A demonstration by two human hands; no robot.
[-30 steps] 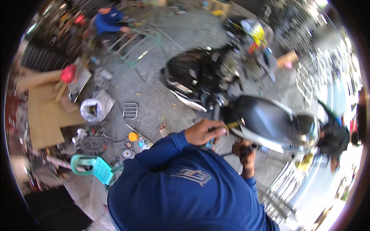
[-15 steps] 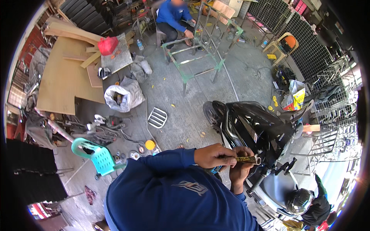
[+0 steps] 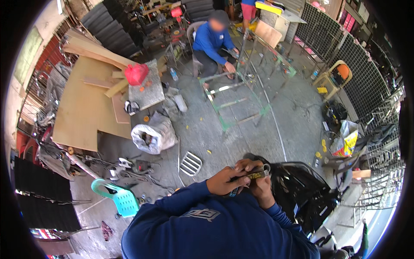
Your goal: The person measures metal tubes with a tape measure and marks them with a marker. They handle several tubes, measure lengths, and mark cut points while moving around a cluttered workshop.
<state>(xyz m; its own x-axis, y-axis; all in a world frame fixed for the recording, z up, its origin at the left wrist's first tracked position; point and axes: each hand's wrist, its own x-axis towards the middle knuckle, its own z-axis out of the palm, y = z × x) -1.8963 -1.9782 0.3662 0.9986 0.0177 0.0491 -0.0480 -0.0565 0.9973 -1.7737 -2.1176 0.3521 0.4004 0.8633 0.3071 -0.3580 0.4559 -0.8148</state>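
1. The short tube, yellow and dark with a pale metal ring at its right end, is in front of our chest, between our two hands.
2. Our left hand grasps its left part, fingers bent around it.
3. Our right hand grasps it too, just behind the ring; some fingers overlap, so we cannot tell each contact apart.
4. Close to our right hand we have a glossy black scooter.
5. Ahead of us, a white metal rack lies on the concrete floor, with a white sack standing to its left.
6. Near our left elbow we see a turquoise plastic chair.
7. Farther off, a co-worker in blue sits beside a metal frame with green patches, one hand near it.
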